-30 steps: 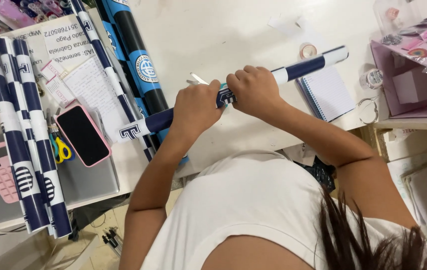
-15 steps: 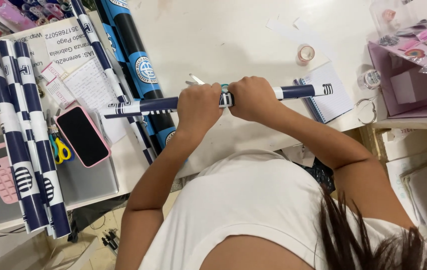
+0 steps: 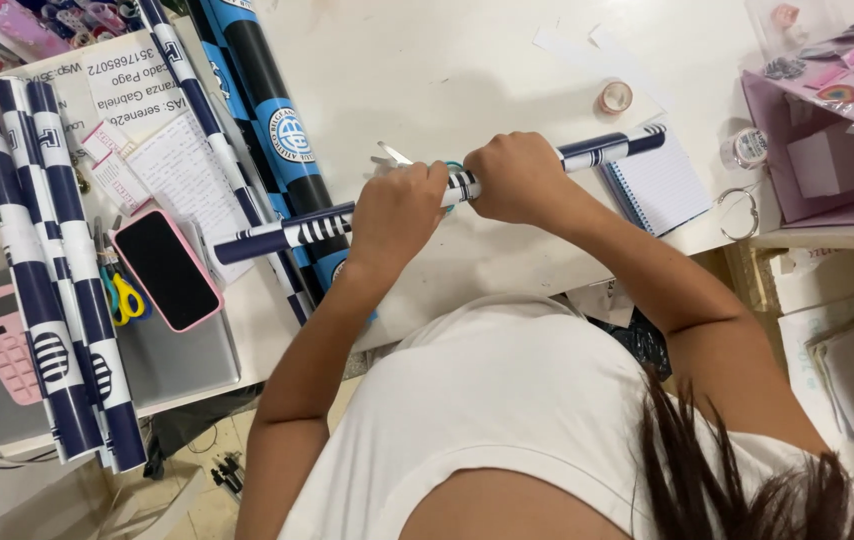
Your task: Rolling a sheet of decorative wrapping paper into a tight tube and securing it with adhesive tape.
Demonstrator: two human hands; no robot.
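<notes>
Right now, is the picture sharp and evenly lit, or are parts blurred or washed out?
In the head view, the left hand and right hand on the rolled striped tube look sharp; the white table is bright and nearly washed out at the top; soft shadows lie under the tube; the dark phone shows no strong glare; the edges bend slightly.

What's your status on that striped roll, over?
Left hand and right hand both gripping the navy-and-white striped roll, held level above the white table. Scissors just behind the hands. Nothing in the way.
</notes>
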